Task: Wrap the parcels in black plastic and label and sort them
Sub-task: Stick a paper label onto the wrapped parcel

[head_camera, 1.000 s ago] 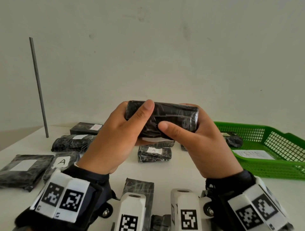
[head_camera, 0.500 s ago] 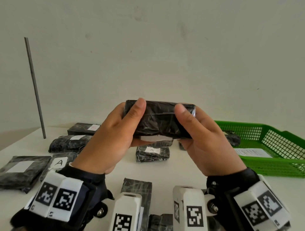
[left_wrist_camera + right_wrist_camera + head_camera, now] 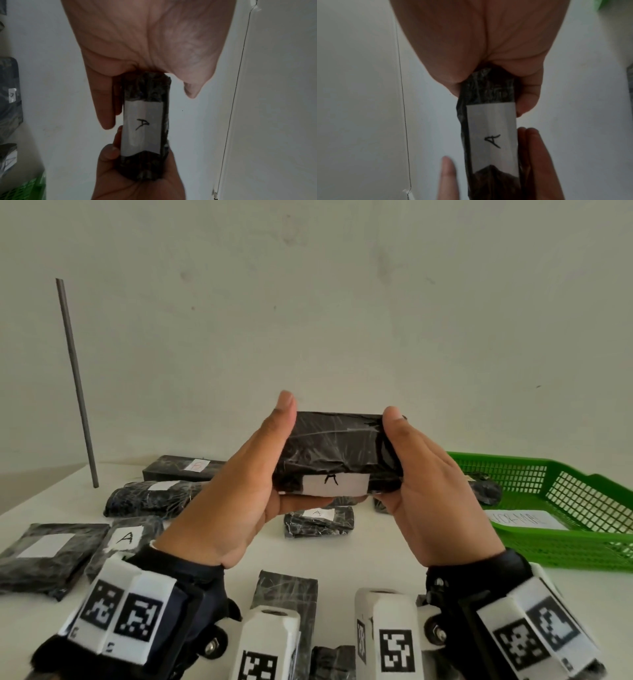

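Observation:
A black plastic-wrapped parcel [image 3: 334, 450] is held up above the table between both hands. Its white label [image 3: 335, 485], marked "A", faces me on the lower side and shows plainly in the wrist views as label [image 3: 143, 128] and label [image 3: 492, 140]. My left hand [image 3: 239, 484] grips the parcel's left end, thumb on top and fingers underneath. My right hand [image 3: 421, 484] grips the right end the same way. The parcel [image 3: 145, 121] fills the space between the two palms.
Several wrapped parcels lie on the white table [image 3: 205, 546], some labelled "A" [image 3: 318, 520], one long box [image 3: 181, 470] at the back. A green mesh basket [image 3: 561, 508] with a paper sheet and a dark parcel stands right. A grey rod [image 3: 77, 385] leans at left.
The parcel has been rolled in both hands so its "A" label now faces me. Both thumbs shifted from the front face up to the top edge.

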Demonstrator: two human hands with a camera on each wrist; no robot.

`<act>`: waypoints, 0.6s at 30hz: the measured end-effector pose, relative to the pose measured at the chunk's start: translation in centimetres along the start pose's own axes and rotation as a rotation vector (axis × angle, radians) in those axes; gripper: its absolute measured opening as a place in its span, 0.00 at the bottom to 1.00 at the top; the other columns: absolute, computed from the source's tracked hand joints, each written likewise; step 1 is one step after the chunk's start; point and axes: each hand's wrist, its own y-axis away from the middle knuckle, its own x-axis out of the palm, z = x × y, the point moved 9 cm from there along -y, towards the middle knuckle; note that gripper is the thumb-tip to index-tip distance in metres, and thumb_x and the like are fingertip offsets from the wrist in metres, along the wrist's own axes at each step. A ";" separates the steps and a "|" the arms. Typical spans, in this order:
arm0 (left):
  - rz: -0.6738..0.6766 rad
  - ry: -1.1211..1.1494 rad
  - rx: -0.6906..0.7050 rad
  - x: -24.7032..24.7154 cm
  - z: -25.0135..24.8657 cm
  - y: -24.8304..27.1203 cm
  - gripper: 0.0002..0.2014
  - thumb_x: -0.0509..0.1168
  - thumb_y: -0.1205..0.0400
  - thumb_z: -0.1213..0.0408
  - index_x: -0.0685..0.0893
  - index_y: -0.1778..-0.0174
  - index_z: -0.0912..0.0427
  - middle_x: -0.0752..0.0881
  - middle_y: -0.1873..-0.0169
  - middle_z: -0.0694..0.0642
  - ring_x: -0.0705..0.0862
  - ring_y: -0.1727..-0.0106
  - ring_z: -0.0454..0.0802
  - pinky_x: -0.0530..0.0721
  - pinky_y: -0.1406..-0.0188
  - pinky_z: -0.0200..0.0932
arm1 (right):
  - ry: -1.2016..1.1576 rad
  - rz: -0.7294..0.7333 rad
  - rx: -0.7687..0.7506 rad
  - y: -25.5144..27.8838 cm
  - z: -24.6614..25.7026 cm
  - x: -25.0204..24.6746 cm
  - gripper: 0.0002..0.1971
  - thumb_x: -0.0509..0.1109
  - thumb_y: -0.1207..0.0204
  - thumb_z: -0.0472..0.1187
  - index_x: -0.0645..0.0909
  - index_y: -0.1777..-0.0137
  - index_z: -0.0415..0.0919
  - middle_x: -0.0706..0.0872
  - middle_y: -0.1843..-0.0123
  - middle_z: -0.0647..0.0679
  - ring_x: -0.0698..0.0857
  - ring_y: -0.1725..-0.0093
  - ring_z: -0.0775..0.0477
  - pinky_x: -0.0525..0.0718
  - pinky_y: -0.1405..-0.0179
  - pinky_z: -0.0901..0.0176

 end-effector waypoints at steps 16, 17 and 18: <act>0.066 -0.083 -0.070 1.2 1.9 0.1 0.38 0.45 0.24 0.21 0.82 0.26 0.33 0.89 0.33 0.42 0.83 0.26 0.46 0.78 0.28 0.52 | 0.128 0.075 -0.228 1.1 2.1 3.1 0.34 0.62 0.21 0.74 0.83 0.39 0.42 0.87 0.37 0.39 0.85 0.33 0.42 0.83 0.30 0.40; 0.107 -0.094 -0.072 1.7 1.9 0.3 0.41 0.45 0.26 0.18 0.78 0.23 0.32 0.88 0.31 0.42 0.81 0.25 0.45 0.76 0.29 0.51 | 0.113 0.094 -0.198 1.1 1.7 3.4 0.38 0.61 0.23 0.78 0.81 0.38 0.41 0.84 0.33 0.35 0.83 0.29 0.37 0.80 0.26 0.33; 0.136 -0.106 -0.062 2.2 1.9 0.4 0.43 0.47 0.28 0.16 0.76 0.21 0.33 0.87 0.30 0.42 0.81 0.26 0.44 0.74 0.30 0.51 | 0.076 0.117 -0.173 1.1 1.4 3.7 0.43 0.61 0.25 0.81 0.80 0.36 0.40 0.81 0.31 0.32 0.82 0.28 0.33 0.78 0.25 0.29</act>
